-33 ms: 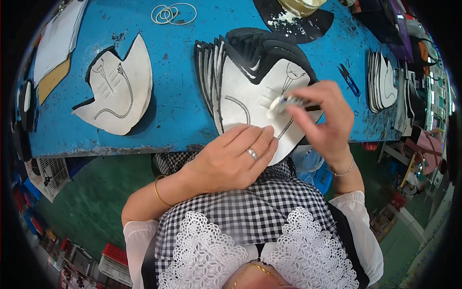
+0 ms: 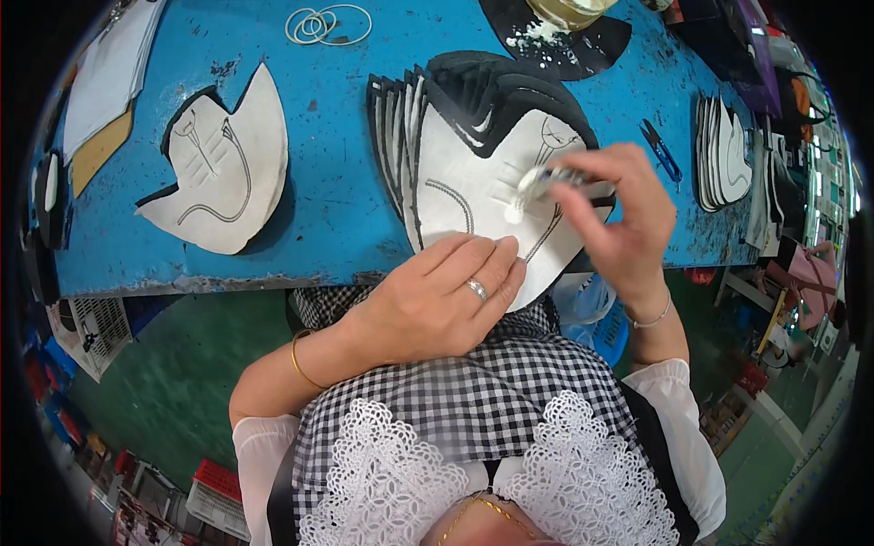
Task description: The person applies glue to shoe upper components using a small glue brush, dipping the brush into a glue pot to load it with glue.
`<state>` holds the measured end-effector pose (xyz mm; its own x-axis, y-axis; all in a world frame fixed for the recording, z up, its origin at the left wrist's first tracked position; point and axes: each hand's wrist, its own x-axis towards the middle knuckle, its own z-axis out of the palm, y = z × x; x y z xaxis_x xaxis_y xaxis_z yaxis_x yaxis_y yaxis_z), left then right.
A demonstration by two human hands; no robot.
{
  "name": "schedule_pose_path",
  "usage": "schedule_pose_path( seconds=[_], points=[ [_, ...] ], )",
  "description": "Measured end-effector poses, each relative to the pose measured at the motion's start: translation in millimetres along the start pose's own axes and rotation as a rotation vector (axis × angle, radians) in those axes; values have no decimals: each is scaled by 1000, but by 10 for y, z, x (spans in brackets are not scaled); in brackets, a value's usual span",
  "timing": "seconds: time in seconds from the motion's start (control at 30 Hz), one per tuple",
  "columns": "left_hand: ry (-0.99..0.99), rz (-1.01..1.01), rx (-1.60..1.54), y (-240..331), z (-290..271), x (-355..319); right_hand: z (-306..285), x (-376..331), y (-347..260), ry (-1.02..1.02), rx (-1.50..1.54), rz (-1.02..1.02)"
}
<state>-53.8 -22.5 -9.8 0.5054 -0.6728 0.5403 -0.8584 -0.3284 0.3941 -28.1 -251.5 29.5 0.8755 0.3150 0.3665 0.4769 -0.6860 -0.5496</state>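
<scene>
The white piece (image 2: 492, 182) is overlain at its lower edge by the left hand (image 2: 446, 296), whose grip cannot be told; over the piece's middle, a blurred tool (image 2: 544, 182) is pinched by the right hand (image 2: 626, 205).

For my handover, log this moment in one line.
left hand: on top white piece | right hand: holding white-tipped tool over it, blurred | nearby: scissors

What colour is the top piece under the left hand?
The top piece is off-white, clearest in the head view.

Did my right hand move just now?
Yes, a little: your right hand has shifted rightward and slightly up the picture, nearer the blue snips.
</scene>
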Motion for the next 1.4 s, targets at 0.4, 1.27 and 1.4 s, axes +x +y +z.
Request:
schedule_pose_path(
  seconds=[0.4,1.27,1.4],
  points=[
    [3,10,19,-5,7,45,-105,-138,-87,-110,10,-99],
    [-153,-100,-173,-49,-99,-4,75,141,163,-18,21,-12],
    [-234,-37,-83,-36,-104,61,50,222,265,78,-103,-123]
  ],
)
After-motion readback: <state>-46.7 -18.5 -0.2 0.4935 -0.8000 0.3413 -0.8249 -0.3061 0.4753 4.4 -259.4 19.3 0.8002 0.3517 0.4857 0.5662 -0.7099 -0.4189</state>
